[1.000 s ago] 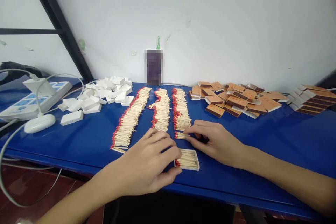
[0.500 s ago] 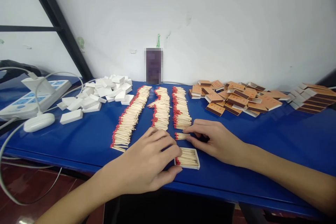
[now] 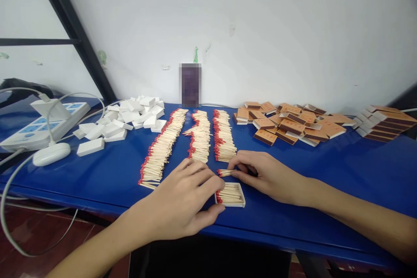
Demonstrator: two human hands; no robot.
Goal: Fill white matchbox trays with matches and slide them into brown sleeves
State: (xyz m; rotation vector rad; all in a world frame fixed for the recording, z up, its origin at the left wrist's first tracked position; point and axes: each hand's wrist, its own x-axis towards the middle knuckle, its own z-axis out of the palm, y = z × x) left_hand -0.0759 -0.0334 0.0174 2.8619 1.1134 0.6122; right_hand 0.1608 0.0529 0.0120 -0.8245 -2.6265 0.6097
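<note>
The blue table ends in its front edge just below the left thumb, so there is little room on the near side of the open tray. The tray lies just inside that edge, packed with red-tipped matches. The left hand comes in from the lower left, palm down, fingers curled over the tray's left end and thumb against its near wall, gripping it. Just beyond its fingertips lies a small bundle of matches, pinched at its right end by the thumb and forefinger of the right hand, whose forearm runs off low to the right. Bare tabletop opens to the right of those fingers. Past both sets of fingertips, three rows of matches run toward the wall with narrow blue lanes between them. Farther left lies a heap of white trays, and farther right a heap of orange sleeves.
</note>
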